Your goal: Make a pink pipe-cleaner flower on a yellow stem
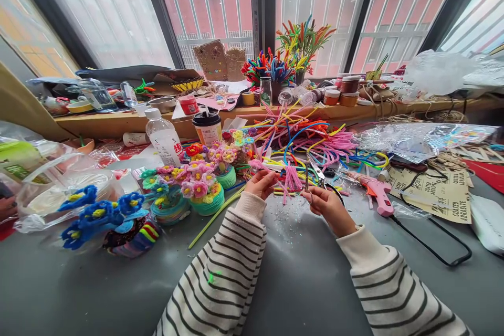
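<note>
My left hand [260, 184] is closed in a pinch on pink pipe cleaners [290, 177] that hang in a short bundle over the grey table [299, 273]. My right hand [326, 206] is closed around the handles of scissors [313, 170], whose blades point up beside the pink bundle. Both wrists wear striped sleeves. A long green pipe cleaner [214, 218] lies under my left forearm. Fine pink clippings speckle the table between my hands.
A heap of coloured pipe cleaners [311, 139] lies behind my hands. Pipe-cleaner flower pots [205, 189] and blue flowers [98, 215] stand at left. A pink glue gun [374, 191] with a black cord, sandpaper sheets [437, 191], a bottle [163, 139], a cup [207, 127] and plastic bags surround them.
</note>
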